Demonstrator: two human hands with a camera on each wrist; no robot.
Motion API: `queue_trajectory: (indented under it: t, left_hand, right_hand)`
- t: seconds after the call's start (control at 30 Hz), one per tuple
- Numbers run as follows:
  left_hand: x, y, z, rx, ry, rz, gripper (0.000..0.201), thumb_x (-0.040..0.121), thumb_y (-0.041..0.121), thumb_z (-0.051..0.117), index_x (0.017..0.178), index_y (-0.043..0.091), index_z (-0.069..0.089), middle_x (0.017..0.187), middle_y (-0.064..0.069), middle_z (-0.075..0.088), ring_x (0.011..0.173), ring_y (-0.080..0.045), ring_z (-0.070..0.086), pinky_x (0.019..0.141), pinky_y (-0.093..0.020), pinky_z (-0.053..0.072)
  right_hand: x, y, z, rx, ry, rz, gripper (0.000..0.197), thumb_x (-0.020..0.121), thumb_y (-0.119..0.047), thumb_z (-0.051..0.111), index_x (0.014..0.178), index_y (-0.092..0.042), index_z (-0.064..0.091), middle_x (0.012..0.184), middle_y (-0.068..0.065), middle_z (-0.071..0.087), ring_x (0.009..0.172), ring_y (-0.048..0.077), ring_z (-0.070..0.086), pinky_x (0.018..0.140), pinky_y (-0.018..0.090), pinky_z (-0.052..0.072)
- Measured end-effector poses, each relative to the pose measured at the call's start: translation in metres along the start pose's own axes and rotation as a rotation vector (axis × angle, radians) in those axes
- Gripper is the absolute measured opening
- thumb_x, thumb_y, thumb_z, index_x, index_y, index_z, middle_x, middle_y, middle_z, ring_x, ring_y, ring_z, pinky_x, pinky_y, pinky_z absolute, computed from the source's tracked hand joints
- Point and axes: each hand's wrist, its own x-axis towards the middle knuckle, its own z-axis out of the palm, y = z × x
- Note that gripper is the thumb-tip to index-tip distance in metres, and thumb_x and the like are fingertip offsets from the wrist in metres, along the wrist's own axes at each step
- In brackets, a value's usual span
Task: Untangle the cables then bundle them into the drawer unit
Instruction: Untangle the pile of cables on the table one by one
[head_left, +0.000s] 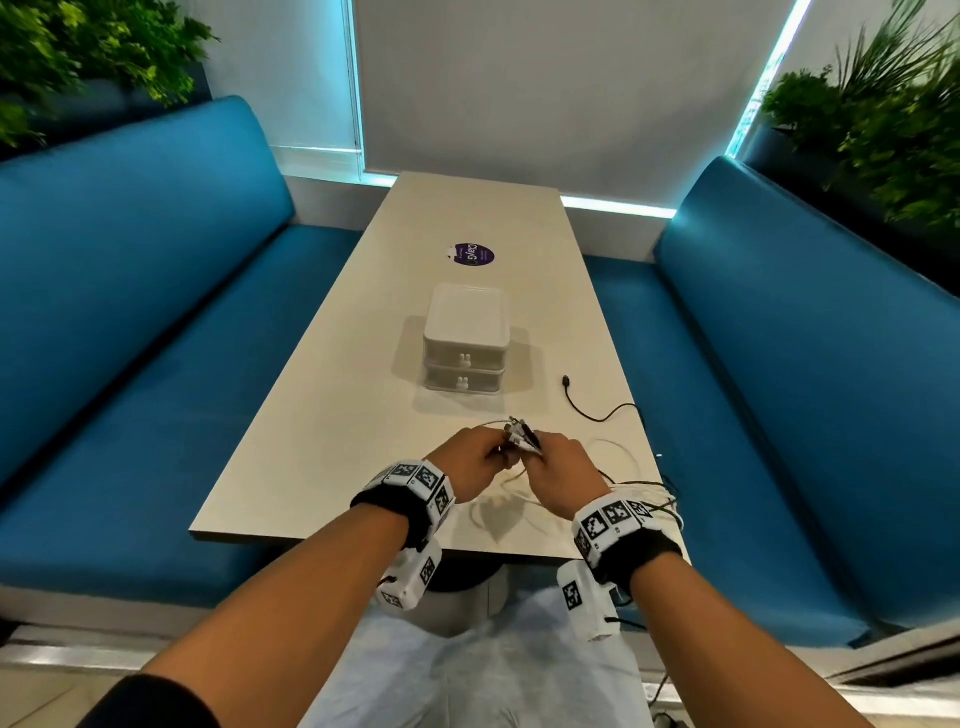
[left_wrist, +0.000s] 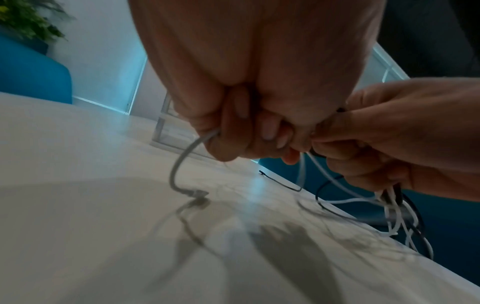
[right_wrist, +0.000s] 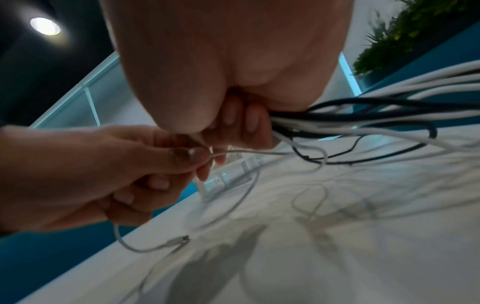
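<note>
Both hands meet low over the near end of the table (head_left: 332, 415). My right hand (head_left: 543, 457) grips a bundle of black and white cables (right_wrist: 363, 115), and their plug ends (head_left: 522, 434) stick up between the hands. My left hand (head_left: 498, 460) pinches one white cable (left_wrist: 182, 160) between thumb and fingers (right_wrist: 187, 156). That cable's plug (left_wrist: 200, 193) hangs down to the tabletop. The white two-drawer unit (head_left: 465, 343) stands beyond the hands with both drawers closed. A black cable (head_left: 592, 410) lies loose to its right.
Cable loops (head_left: 644, 493) trail from my right hand over the table's right edge. A purple round sticker (head_left: 472, 254) lies on the table past the drawer unit. Blue benches (head_left: 156, 338) flank the table on both sides.
</note>
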Motion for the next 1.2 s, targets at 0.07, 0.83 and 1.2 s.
queue_trajectory:
  t: [0.07, 0.83, 1.2]
  left_hand:
    - [-0.002, -0.001, -0.003, -0.011, 0.013, -0.041, 0.016, 0.097, 0.017, 0.052, 0.083, 0.017, 0.060, 0.083, 0.001, 0.062, 0.078, -0.020, 0.056, 0.067, -0.026, 0.040]
    - [-0.009, 0.000, -0.011, 0.395, -0.088, -0.173, 0.031, 0.091, 0.040, 0.053, 0.111, 0.025, 0.071, 0.111, 0.000, 0.071, 0.099, -0.023, 0.065, 0.090, -0.036, 0.052]
    - [-0.013, 0.027, -0.018, -0.044, 0.315, 0.081, 0.042, 0.093, 0.061, 0.039, 0.099, 0.026, 0.061, 0.092, 0.007, 0.066, 0.086, -0.012, 0.062, 0.081, -0.037, 0.053]
  right_hand:
    - [0.002, 0.003, -0.003, 0.006, -0.064, 0.029, 0.020, 0.098, -0.023, 0.048, 0.100, -0.017, 0.067, 0.094, 0.007, 0.068, 0.083, 0.025, 0.060, 0.070, 0.029, 0.041]
    - [-0.008, 0.021, 0.000, -0.405, -0.029, 0.017, 0.025, 0.097, -0.026, 0.042, 0.118, -0.022, 0.055, 0.105, 0.013, 0.065, 0.093, 0.034, 0.064, 0.075, 0.037, 0.051]
    - [0.003, -0.028, -0.013, -0.136, -0.049, -0.100, 0.026, 0.099, -0.023, 0.043, 0.105, -0.008, 0.062, 0.094, 0.018, 0.068, 0.079, 0.034, 0.062, 0.068, 0.037, 0.050]
